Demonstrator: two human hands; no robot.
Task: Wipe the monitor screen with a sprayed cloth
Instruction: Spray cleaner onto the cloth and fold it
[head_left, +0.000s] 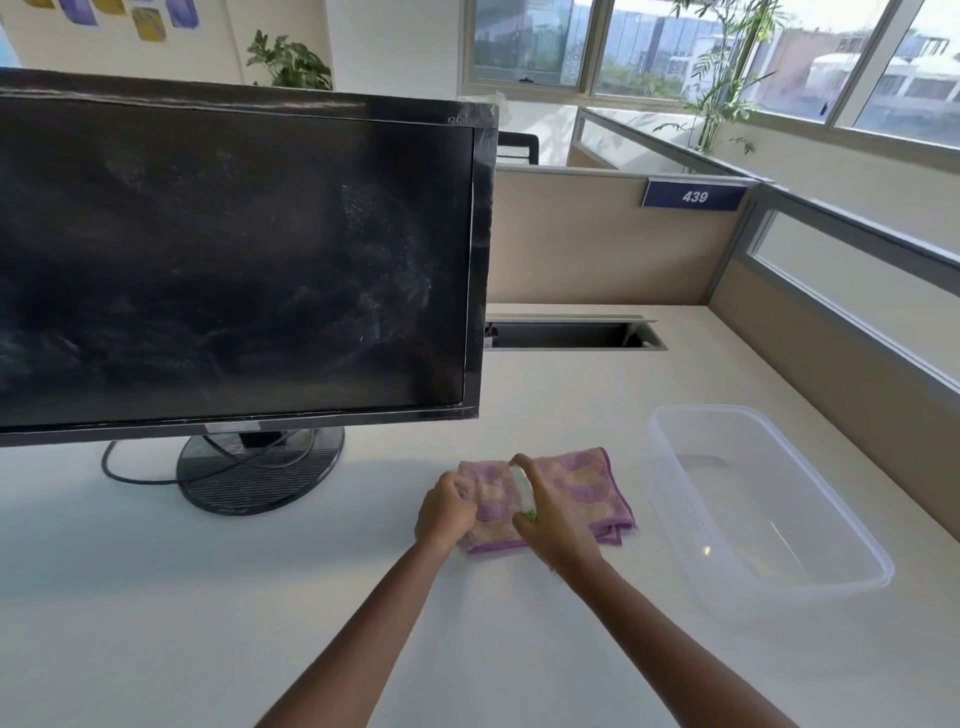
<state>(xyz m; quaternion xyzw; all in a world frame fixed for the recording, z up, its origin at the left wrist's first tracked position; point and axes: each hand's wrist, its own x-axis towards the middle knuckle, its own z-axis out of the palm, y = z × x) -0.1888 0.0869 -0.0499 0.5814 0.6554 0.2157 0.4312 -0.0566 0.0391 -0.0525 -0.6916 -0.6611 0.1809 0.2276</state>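
Observation:
A black monitor (234, 260) stands on the white desk at the left, its dark screen smeared and dusty. In front of it to the right a folded purple and tan cloth (582, 493) lies flat on the desk. My left hand (445, 512) rests closed on the cloth's left edge, pinching it. My right hand (558, 530) is wrapped around a small white spray bottle (522, 488) with a green part, held over the middle of the cloth with an index finger on its top.
An empty clear plastic tub (670, 431) sits on the desk (208, 597) just right of the cloth. The monitor's round base (260, 473) and black cable (119, 473) lie left. A cable slot (571, 335) and beige partitions bound the back and right.

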